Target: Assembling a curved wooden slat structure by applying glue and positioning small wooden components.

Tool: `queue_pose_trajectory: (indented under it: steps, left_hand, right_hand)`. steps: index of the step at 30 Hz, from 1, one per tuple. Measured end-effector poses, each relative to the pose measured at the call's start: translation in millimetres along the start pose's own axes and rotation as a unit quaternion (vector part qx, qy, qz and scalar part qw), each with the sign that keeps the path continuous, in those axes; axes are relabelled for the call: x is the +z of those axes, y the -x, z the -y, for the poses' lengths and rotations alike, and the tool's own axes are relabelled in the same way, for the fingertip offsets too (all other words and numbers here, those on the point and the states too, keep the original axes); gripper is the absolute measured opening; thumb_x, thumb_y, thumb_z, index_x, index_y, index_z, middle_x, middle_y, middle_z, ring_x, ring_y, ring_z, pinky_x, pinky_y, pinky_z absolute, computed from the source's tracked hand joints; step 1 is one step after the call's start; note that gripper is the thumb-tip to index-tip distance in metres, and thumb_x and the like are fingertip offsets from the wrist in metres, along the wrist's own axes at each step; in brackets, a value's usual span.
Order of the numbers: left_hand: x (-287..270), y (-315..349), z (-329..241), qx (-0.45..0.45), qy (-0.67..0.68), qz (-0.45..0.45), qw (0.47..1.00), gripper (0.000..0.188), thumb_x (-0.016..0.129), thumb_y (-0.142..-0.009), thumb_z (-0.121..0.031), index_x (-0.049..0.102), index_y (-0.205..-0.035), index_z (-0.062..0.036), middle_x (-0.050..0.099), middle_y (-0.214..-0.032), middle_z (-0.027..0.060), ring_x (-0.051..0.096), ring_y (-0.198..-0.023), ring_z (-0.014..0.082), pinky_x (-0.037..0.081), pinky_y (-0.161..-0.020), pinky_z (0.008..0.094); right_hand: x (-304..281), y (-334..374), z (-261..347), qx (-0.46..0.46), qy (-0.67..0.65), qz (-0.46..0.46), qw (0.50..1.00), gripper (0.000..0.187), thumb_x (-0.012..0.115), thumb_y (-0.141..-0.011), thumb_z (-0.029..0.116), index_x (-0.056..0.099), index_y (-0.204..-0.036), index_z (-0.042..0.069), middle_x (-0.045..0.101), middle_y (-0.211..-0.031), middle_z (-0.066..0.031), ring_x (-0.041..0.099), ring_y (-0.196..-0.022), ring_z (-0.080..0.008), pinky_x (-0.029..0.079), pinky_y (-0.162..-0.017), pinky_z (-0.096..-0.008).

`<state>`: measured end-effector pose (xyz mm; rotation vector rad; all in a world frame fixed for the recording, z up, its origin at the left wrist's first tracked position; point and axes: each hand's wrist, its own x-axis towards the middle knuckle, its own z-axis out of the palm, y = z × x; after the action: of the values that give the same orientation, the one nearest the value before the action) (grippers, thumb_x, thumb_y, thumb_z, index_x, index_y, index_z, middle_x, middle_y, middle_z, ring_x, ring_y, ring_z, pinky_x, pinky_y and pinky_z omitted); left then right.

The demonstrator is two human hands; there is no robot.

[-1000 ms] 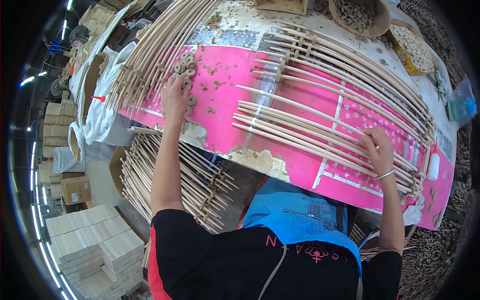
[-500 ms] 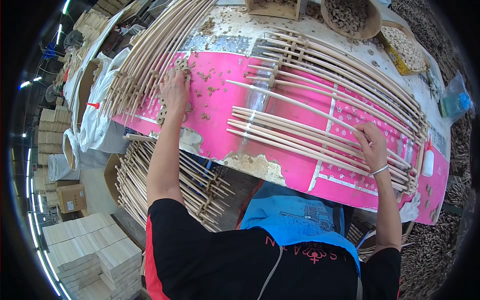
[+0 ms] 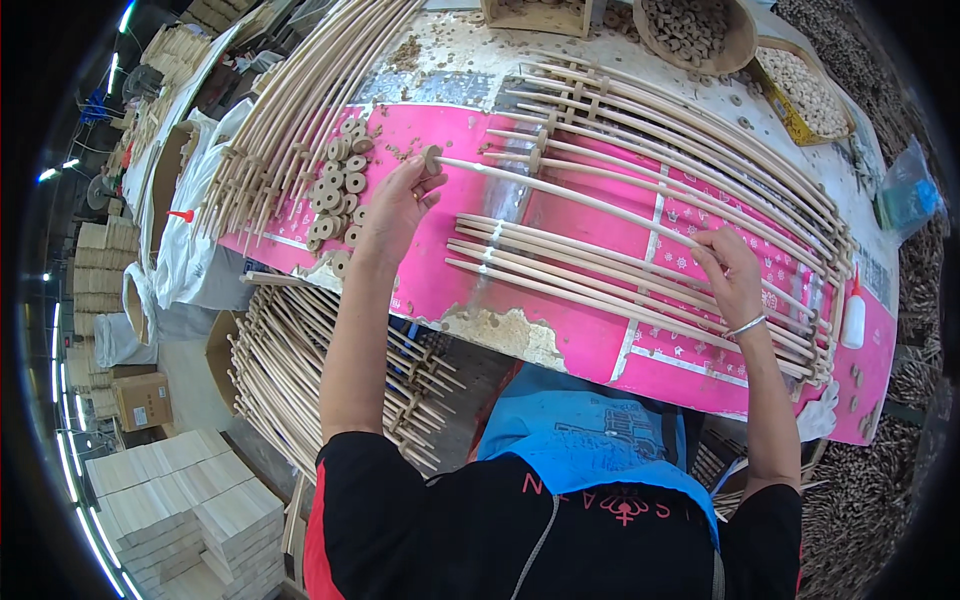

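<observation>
My left hand (image 3: 402,205) is closed on a round wooden disc (image 3: 432,160) with a centre hole, held at the left tip of a long thin wooden rod (image 3: 570,200). Farther along that rod, my right hand (image 3: 732,270) pinches it between thumb and fingers. Several bare rods (image 3: 590,268) lie side by side on the pink sheet (image 3: 585,345), nearer to me. Beyond the held rod, other rods (image 3: 690,105) carry discs near their left ends. Left of my left hand lies a pile of loose discs (image 3: 340,185).
A bundle of rods with discs (image 3: 290,130) lies at the far left. A round bowl of discs (image 3: 690,35) and a yellow tray of pale pieces (image 3: 800,90) stand at the back. A white glue bottle (image 3: 854,318) is at the right. More rods (image 3: 320,360) sit below the table edge.
My left hand has come right from the disc pile with one disc, bringing it to the rod's left tip. The right hand has shifted slightly and lifts the rod.
</observation>
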<state>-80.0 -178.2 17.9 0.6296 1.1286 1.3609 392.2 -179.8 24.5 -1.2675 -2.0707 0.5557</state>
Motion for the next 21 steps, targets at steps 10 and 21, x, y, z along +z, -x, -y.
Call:
queue_pose_trajectory:
  steps: [10, 21]
  left_hand:
    - [29, 7, 18, -0.022, -0.088, 0.004, 0.996, 0.026, 0.073, -0.1, -0.036, 0.074, -0.111, -0.0127, 0.073, -0.101, -0.0015, 0.066, -0.097, 0.0078, 0.046, -0.084, 0.0268]
    - [41, 0, 29, -0.021, -0.093, 0.007, 0.995, 0.026, 0.073, -0.101, -0.035, 0.072, -0.111, -0.0113, 0.073, -0.1, -0.0021, 0.066, -0.095, 0.0066, 0.046, -0.081, 0.025]
  right_hand:
    - [-3, -8, 16, 0.003, 0.004, -0.024, 1.0, 0.015, 0.074, -0.092, 0.008, 0.065, -0.102, 0.003, 0.065, -0.093, -0.0085, 0.069, -0.084, -0.0218, 0.059, -0.071, -0.0312]
    - [-9, -13, 8, -0.036, 0.082, -0.012, 0.996, 0.015, 0.069, -0.098, 0.02, 0.069, -0.103, 0.005, 0.068, -0.087, -0.0096, 0.068, -0.082, -0.0267, 0.053, -0.071, -0.0381]
